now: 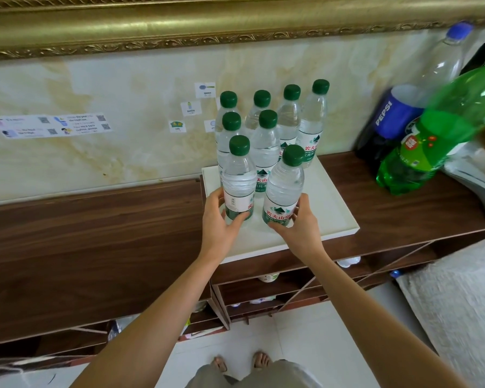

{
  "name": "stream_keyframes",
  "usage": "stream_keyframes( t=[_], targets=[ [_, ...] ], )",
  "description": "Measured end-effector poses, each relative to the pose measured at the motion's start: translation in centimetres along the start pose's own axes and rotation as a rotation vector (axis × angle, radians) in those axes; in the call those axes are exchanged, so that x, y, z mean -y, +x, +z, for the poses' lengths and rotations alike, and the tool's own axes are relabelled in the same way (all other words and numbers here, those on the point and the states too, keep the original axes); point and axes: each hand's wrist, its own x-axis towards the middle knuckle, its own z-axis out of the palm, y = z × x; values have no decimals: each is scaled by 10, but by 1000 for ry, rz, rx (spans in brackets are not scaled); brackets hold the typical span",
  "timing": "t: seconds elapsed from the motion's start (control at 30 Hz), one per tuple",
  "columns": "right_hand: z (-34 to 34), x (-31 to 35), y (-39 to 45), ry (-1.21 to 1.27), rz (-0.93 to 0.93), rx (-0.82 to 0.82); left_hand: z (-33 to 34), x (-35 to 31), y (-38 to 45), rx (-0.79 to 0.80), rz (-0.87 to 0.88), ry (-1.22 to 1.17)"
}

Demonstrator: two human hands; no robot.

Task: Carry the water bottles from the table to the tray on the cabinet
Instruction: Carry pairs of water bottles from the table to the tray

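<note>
A white tray (331,208) sits on the dark wooden cabinet (95,236). Several clear water bottles with green caps (265,147) stand upright at the tray's back. My left hand (217,219) grips the base of one water bottle (238,177) at the tray's front left. My right hand (300,222) holds another water bottle (284,183) beside it, tilted slightly right. Both bottle bases are at the tray surface.
A large Pepsi bottle (389,119) and a green soda bottle (431,130) lean at the right of the cabinet top. A white ornate object (476,180) lies at the far right. Open shelves (263,292) below hold small items. A marble wall with stickers is behind.
</note>
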Motion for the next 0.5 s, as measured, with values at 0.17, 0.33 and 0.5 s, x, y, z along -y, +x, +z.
stream_keyframes(
  t=[0.17, 0.33, 0.5],
  targets=[
    [-1, 0, 0, -2, -8, 2, 0, 1, 0, 5, 3, 13],
    [-4, -5, 0, -4, -8, 50, -5, 1, 0, 35, -5, 22],
    [-2, -3, 3, -10, -13, 61, -8, 3, 1, 60, -9, 35]
  ],
)
